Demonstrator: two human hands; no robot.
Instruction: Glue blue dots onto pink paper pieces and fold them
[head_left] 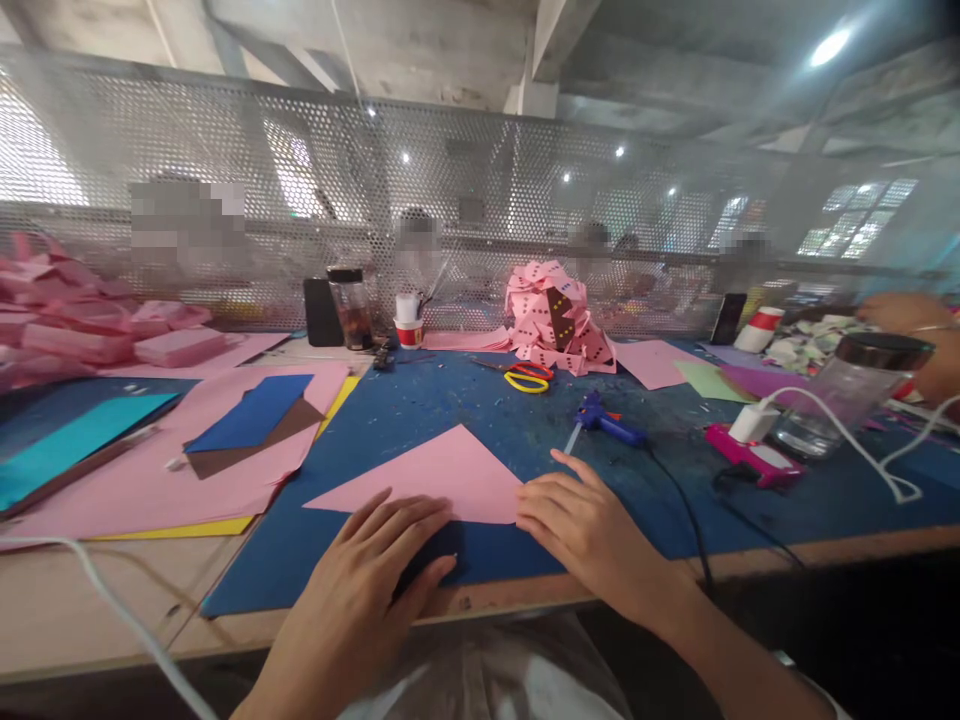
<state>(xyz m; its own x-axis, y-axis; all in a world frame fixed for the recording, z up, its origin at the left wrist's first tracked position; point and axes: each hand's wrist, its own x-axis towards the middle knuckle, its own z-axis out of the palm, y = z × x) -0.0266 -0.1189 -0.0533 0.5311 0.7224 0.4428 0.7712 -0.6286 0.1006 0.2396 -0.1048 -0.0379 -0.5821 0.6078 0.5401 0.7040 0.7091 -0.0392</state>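
Note:
A pink sheet of paper [450, 475], folded into a wide triangle, lies on the blue work mat with its fold edge towards me. My left hand [382, 570] rests on its lower left edge, fingers stretched out and thumb apart. At the right corner, my right hand [574, 520] touches the paper with its fingertips, its fingers extended and one of them lifted away from the others. Neither hand grips anything. Just beyond my right hand is a blue glue gun [611, 425]. Red and yellow scissors [529, 376] lie farther back.
Pink paper sheets [255, 495] with blue and brown pieces on top lie left. A pink paper pile [82, 320] is behind them. A dotted pink paper stack [555, 320] stands near the mesh partition [465, 170]. Right are a pink power strip [750, 455] and a clear jar [840, 410].

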